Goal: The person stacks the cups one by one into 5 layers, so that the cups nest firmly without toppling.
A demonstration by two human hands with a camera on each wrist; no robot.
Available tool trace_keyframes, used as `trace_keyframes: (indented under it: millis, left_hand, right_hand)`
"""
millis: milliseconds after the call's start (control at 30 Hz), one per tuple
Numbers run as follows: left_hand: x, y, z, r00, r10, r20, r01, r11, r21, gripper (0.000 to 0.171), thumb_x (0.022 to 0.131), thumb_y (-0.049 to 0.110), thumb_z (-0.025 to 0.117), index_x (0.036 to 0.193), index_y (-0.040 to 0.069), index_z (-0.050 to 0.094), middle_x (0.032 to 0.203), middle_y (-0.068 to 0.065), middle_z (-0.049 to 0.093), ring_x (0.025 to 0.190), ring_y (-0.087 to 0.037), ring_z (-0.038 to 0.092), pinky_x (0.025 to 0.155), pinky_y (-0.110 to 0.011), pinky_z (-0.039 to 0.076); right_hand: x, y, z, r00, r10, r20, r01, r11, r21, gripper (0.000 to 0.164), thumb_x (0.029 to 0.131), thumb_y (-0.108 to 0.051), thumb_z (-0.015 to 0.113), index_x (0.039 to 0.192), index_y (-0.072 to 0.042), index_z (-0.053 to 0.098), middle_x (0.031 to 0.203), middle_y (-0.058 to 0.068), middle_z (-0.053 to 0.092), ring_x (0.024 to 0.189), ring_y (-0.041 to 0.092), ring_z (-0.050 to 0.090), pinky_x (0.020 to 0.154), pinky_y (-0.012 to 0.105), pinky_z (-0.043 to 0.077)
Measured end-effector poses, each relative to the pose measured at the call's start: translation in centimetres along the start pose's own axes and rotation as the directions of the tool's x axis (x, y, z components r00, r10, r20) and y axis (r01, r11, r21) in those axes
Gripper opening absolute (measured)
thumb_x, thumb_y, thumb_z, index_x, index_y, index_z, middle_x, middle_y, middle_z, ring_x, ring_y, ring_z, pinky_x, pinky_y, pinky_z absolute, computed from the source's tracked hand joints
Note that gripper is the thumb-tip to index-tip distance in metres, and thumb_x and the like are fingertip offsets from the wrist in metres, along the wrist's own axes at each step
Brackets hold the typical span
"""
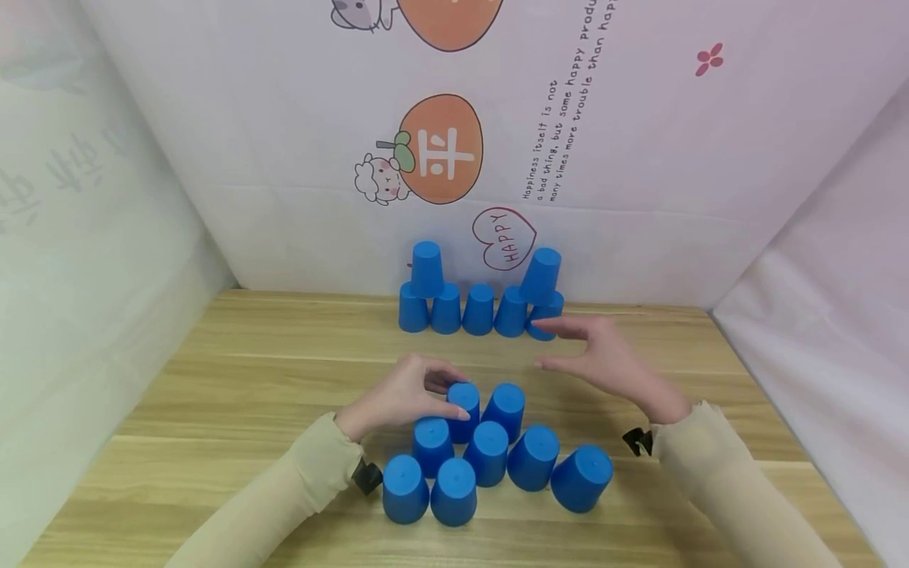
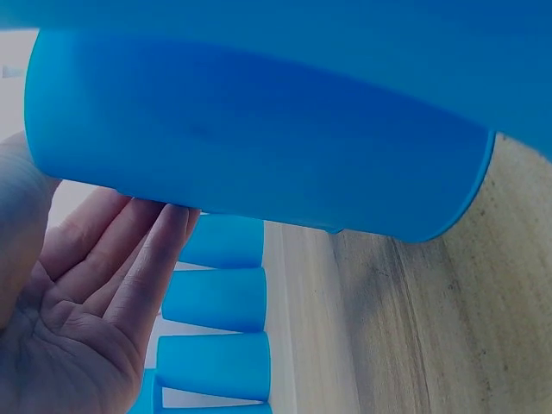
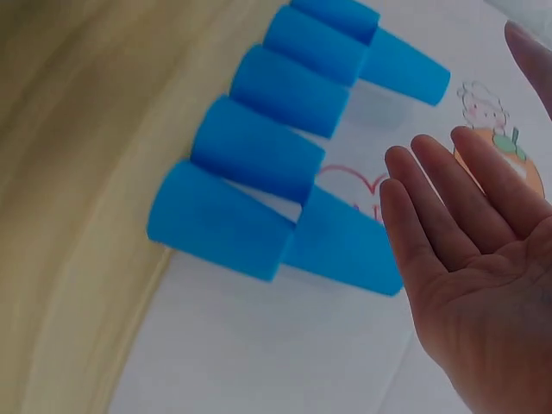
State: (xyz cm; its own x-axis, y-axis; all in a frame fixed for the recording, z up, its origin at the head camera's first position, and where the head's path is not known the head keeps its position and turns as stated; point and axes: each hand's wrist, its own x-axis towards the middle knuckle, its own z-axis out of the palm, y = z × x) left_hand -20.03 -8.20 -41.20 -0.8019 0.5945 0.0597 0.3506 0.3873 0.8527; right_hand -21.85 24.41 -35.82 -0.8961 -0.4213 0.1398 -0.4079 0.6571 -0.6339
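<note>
My left hand (image 1: 408, 394) grips an upside-down blue cup (image 1: 464, 402) at the far left of the near group, thumb on its near side and fingers behind it. In the left wrist view this cup (image 2: 241, 138) fills much of the picture, with the fingers (image 2: 155, 267) against its side. My right hand (image 1: 611, 359) is raised, thumb and fingers apart with nothing between them. It is just in front of the back row's right end, close to the right upper cup (image 1: 542, 276). In the right wrist view its fingers (image 3: 470, 194) are extended beside that stack.
Along the back wall stands a row of upside-down blue cups (image 1: 479, 309), with a left upper cup (image 1: 427, 270) and the right one bridging its ends. Several more blue cups (image 1: 487, 454) stand close together nearer me on the wooden table (image 1: 284, 339). A printed white cloth (image 1: 284, 158) hangs behind.
</note>
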Motion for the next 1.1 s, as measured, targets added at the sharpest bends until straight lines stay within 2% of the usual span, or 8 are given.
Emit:
trace_keyframes:
  millis: [267, 400, 633, 900, 1100]
  left_hand:
    - [0.0, -0.2, 0.0, 1.000, -0.005, 0.004, 0.005, 1.000, 0.004, 0.044, 0.084, 0.036, 0.086, 0.121, 0.016, 0.073, 0.112, 0.011, 0.071, 0.100, -0.006, 0.069, 0.088, -0.029, 0.056]
    - [0.1, -0.2, -0.1, 1.000, -0.006, 0.007, 0.006, 1.000, 0.005, 0.044, 0.084, 0.035, 0.086, 0.121, 0.016, 0.073, 0.112, 0.011, 0.071, 0.101, -0.006, 0.069, 0.088, -0.029, 0.056]
    - [0.2, -0.2, -0.1, 1.000, 0.002, 0.008, -0.003, 1.000, 0.015, 0.044, 0.084, 0.037, 0.086, 0.121, 0.017, 0.073, 0.113, 0.011, 0.071, 0.101, -0.006, 0.068, 0.089, -0.029, 0.056]
    - [0.3, 0.0, -0.1, 1.000, 0.003, 0.017, -0.003, 1.000, 0.011, 0.044, 0.084, 0.034, 0.086, 0.121, 0.015, 0.072, 0.113, 0.010, 0.071, 0.101, -0.006, 0.068, 0.089, -0.028, 0.056]
    - [0.3, 0.0, -0.2, 1.000, 0.015, 0.022, -0.016, 0.999, 0.030, 0.043, 0.084, 0.036, 0.086, 0.120, 0.017, 0.073, 0.111, 0.012, 0.071, 0.100, -0.005, 0.068, 0.088, -0.028, 0.056]
  right_hand:
    - [-1.2, -0.4, 3.1, 0.984, -0.149, 0.102, 0.147, 0.989, 0.023, 0.063, 0.083, -0.049, 0.083, 0.133, -0.014, 0.068, 0.128, 0.003, 0.069, 0.118, 0.030, 0.064, 0.094, 0.058, 0.052]
    - [-1.2, -0.6, 4.0, 0.971, -0.179, 0.160, 0.171, 0.983, 0.066, 0.062, 0.084, -0.051, 0.082, 0.132, -0.014, 0.069, 0.127, 0.002, 0.069, 0.117, 0.026, 0.065, 0.094, 0.058, 0.052]
    - [-1.4, -0.7, 5.0, 0.961, -0.170, 0.219, 0.141, 0.980, 0.140, 0.058, 0.085, -0.045, 0.083, 0.132, -0.014, 0.069, 0.125, -0.002, 0.070, 0.116, 0.021, 0.065, 0.097, 0.059, 0.050]
    - [-1.6, -0.4, 5.6, 0.967, -0.159, 0.201, 0.133, 0.981, 0.139, 0.057, 0.088, -0.044, 0.080, 0.131, -0.008, 0.070, 0.124, -0.003, 0.070, 0.112, 0.017, 0.067, 0.095, 0.056, 0.052]
    - [-1.7, -0.5, 5.7, 0.970, -0.146, 0.195, 0.118, 0.982, 0.150, 0.052, 0.088, -0.042, 0.080, 0.131, -0.013, 0.071, 0.124, -0.004, 0.070, 0.111, 0.017, 0.067, 0.095, 0.057, 0.052]
